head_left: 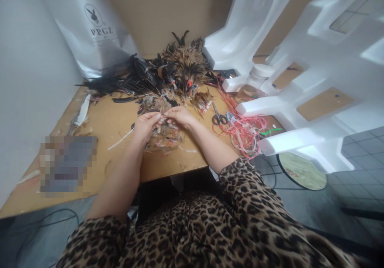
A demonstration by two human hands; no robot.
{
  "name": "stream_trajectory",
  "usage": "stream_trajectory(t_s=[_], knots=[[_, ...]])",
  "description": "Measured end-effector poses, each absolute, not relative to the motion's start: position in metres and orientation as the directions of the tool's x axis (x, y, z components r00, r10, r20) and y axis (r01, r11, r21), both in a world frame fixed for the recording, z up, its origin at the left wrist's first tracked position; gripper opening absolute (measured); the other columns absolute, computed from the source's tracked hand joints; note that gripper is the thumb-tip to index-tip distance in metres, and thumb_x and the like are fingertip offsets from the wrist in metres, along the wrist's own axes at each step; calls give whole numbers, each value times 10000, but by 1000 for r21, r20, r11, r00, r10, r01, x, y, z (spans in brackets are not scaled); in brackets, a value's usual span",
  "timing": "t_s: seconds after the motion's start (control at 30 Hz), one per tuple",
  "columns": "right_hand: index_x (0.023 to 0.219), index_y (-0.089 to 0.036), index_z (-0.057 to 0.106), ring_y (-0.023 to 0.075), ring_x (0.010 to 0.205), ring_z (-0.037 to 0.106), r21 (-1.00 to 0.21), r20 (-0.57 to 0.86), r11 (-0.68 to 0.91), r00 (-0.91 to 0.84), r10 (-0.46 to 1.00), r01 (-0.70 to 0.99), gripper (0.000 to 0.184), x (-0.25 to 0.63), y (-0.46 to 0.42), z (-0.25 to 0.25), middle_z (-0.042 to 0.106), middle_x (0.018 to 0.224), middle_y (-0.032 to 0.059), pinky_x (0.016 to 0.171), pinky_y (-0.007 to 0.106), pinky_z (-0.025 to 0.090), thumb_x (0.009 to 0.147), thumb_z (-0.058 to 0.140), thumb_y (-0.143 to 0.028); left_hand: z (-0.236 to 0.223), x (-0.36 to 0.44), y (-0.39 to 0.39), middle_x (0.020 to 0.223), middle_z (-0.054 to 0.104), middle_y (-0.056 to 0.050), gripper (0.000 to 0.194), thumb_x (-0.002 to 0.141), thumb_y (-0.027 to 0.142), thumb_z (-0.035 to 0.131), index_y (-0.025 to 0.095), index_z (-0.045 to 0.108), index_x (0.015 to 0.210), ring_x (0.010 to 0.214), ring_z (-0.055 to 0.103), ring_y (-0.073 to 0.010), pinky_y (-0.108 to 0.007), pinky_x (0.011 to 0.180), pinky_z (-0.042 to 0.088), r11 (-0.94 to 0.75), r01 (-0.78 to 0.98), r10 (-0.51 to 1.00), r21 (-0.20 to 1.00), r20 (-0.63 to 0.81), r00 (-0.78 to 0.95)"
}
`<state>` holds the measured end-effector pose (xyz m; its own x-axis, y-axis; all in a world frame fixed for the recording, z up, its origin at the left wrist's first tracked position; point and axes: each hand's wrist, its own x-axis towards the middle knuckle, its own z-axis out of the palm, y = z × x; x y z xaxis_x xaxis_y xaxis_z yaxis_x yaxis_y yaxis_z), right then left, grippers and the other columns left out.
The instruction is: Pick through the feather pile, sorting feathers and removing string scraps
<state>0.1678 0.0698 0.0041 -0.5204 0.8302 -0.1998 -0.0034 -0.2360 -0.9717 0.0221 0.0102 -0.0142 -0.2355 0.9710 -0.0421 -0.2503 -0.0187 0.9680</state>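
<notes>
Feathers (162,110), brown, wispy, pinched by left hand (146,127) and right hand (179,117), glossy black plumes (138,74)

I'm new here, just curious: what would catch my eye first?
Probably the heap of brown and glossy black feathers at the back of the yellowish wooden table. Next, tangled pinkish-red strands to the right, beside black-handled scissors. A large white cut-out panel fills the right side.

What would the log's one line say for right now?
left hand: pinching feathers | right hand: pinching there too, fingertips meeting | beyond hands: feather pile | to right: scissors, pink string
</notes>
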Motion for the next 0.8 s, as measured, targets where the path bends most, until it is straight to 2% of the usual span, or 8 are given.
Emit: stream_trajectory(t_s=[0.13,0.4,0.5,0.6,0.7,0.8], knots=[[647,-135,602,34,442,397,-995,37,73,-420,907,70,179,168,70,3,527,502,-54,450,172,294,646,685,-293,-18,22,12,584,649,-33,297,528,238,784,100,685,773,465,537,-55,-148,450,417,12,-191,964,981,-63,-258],[689,-121,626,60,543,488,-942,252,326,-478,841,76,206,162,63,-1,586,598,-24,541,181,365,673,655,-324,-16,26,9,558,636,-22,277,525,243,768,105,694,754,452,525,-70,-185,458,419,-8,-19,964,1000,2,-267],[712,-114,650,70,580,518,-945,274,327,-476,836,30,210,162,66,-2,613,632,-12,580,191,401,680,658,-322,-17,24,9,526,609,-6,262,548,274,760,108,686,738,399,477,-62,-187,412,385,-24,-9,962,1000,20,-272],[782,-114,672,80,650,562,-961,256,273,-487,835,-38,200,166,72,0,661,720,9,672,212,445,702,645,-296,-17,20,11,522,605,-8,242,568,294,756,117,676,712,404,481,-61,-177,405,377,-39,-84,961,996,15,-277],[841,-118,681,87,720,589,-960,254,278,-521,815,-32,188,171,77,2,687,809,27,751,232,454,709,643,-246,-14,17,11,575,635,-25,223,565,282,765,121,671,686,445,510,-58,-164,423,383,-50,-159,966,986,7,-260],[866,-122,684,97,752,595,-944,272,331,-565,779,2,197,173,77,1,687,837,31,763,243,456,707,654,-233,-11,17,10,604,648,-28,226,555,271,776,119,670,687,451,514,-54,-162,425,385,-51,-186,967,981,2,-254]])
